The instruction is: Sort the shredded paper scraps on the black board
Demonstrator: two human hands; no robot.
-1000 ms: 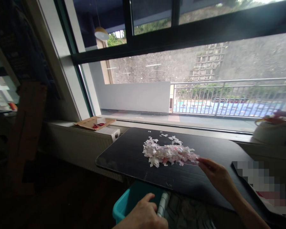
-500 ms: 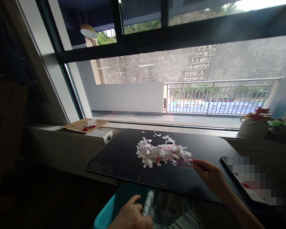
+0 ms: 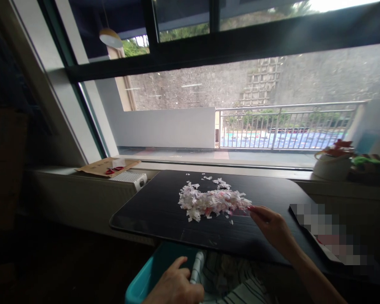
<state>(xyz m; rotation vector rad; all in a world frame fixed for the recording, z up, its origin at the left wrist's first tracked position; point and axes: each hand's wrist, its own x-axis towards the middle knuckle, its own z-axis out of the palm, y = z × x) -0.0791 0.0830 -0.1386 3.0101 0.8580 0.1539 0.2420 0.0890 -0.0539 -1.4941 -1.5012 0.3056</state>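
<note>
A heap of small white and pinkish paper scraps [image 3: 209, 200] lies on the black tabletop [image 3: 145, 217]. At the heap's right end, my right hand [image 3: 270, 223] pinches a thin, see-through pinkish flat piece [image 3: 239, 212], its far edge against the scraps. Below the table's front edge, my left hand [image 3: 179, 283] has its fingers curled on the rolled edge of a striped cloth [image 3: 196, 268], index finger stretched out. The cloth hangs in or beside a teal bin [image 3: 139, 283]; some pale bits show on it in the shade.
A dark flat tray or device [image 3: 304, 223], partly blurred out, lies on the table's right side. Red-handled scissors [image 3: 110, 170] rest on brown paper [image 3: 91, 166] at the left sill. A white pot [image 3: 331, 167] stands on the right sill, under the large window.
My right hand has moved slightly left, pressing the pinkish piece further into the heap's right end. A few scraps have shifted at the front. My left hand keeps its hold.
</note>
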